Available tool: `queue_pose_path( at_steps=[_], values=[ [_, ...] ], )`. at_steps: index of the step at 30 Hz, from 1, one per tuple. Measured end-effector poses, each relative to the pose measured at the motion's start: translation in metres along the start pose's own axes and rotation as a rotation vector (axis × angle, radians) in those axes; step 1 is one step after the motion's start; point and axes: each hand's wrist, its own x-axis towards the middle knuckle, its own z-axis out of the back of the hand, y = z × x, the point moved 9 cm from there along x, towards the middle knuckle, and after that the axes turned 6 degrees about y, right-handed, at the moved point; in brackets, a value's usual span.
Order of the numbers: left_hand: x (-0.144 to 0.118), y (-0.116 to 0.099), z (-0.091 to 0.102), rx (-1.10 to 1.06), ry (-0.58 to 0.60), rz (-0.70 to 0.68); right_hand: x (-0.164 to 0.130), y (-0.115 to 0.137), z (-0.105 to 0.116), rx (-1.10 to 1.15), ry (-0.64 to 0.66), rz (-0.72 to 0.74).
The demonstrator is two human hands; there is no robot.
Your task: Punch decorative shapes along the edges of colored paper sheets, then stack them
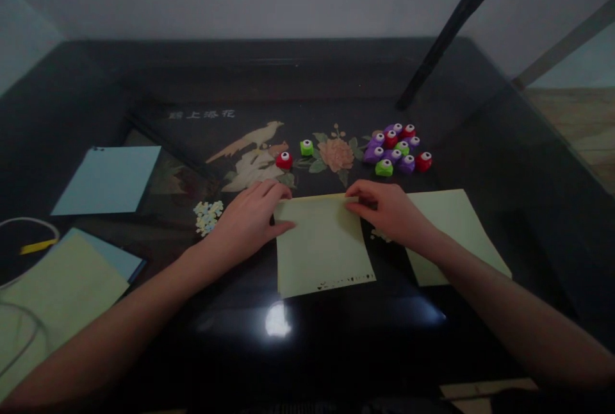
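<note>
Both hands press the far edge of a pale green sheet mid-table: left hand flat, fingers extended; right hand pinching the fold. Small punches cluster beyond; confetti lies left.

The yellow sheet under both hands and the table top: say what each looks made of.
Yellow sheet: apparently thin matte paper, lying flat, with small cut-outs along its near edge. Table top: probably dark lacquer or glass, glossy; it mirrors a lamp.
</note>
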Motion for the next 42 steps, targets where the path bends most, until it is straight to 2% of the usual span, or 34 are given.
queue_pose_path(
  at_steps=[5, 8, 10, 21, 30, 33, 36, 39, 42],
  values=[
    [0.005, 0.028, 0.019, -0.495, -0.128, 0.11, 0.002, -0.016, 0.018, 0.372, -0.035, -0.091],
    [0.01, 0.029, 0.006, -0.746, 0.0, 0.101, 0.002, -0.029, 0.034, 0.499, -0.143, -0.132],
    [0.012, 0.022, -0.003, -0.798, 0.09, 0.082, 0.002, -0.036, 0.04, 0.561, -0.2, -0.155],
    [0.012, 0.014, -0.013, -0.881, 0.133, 0.093, 0.005, -0.044, 0.038, 0.649, -0.202, -0.152],
    [0.011, 0.02, -0.013, -0.905, 0.063, 0.118, 0.005, -0.036, 0.01, 0.756, 0.029, -0.164],
    [0.012, 0.013, -0.016, -0.85, 0.09, 0.044, 0.003, -0.039, 0.008, 0.754, 0.02, -0.2],
    [0.011, 0.004, -0.015, -0.673, 0.102, -0.051, 0.003, -0.042, 0.011, 0.748, -0.026, -0.205],
    [0.009, 0.004, -0.01, -0.484, 0.083, -0.061, 0.003, -0.045, 0.015, 0.755, -0.074, -0.207],
    [0.007, 0.008, -0.004, -0.43, 0.081, -0.035, 0.003, -0.045, 0.019, 0.786, -0.109, -0.19]
  ],
)
